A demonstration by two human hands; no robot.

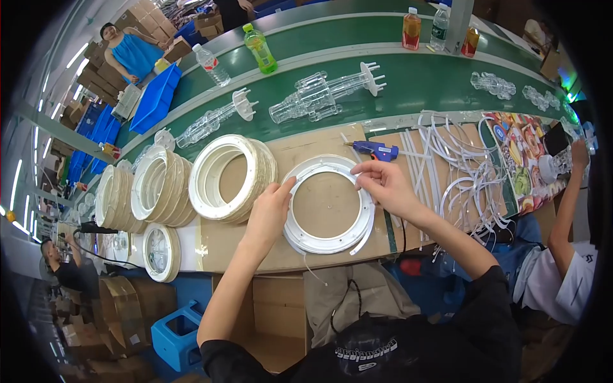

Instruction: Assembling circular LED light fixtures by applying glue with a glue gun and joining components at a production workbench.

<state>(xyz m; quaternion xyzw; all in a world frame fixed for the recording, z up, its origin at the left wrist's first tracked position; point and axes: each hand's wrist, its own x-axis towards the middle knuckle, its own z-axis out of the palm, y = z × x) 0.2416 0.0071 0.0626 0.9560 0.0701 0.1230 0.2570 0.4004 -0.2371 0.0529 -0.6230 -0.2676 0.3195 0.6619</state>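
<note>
A white ring (304, 237) with a wide round opening lies flat on the cardboard in front of me. A thin white strip (363, 244) runs along its outer edge, one end sticking out at the lower right, and a fine wire hangs from the near side. My left hand (271, 207) is closed on the ring's left rim, fingertips on its upper left. At the upper right rim, my right hand (388, 187) has its thumb and index finger bent around the edge. Just beyond lies a blue hot glue gun (377, 150).
Stacks of white rings (255, 172) stand to the left. Loose white strips (469, 172) cover the cardboard on the right. Clear plastic lamp-like parts (325, 96) and bottles (258, 50) stand on the green belt (281, 73). A co-worker's arm (568, 198) reaches in at the right.
</note>
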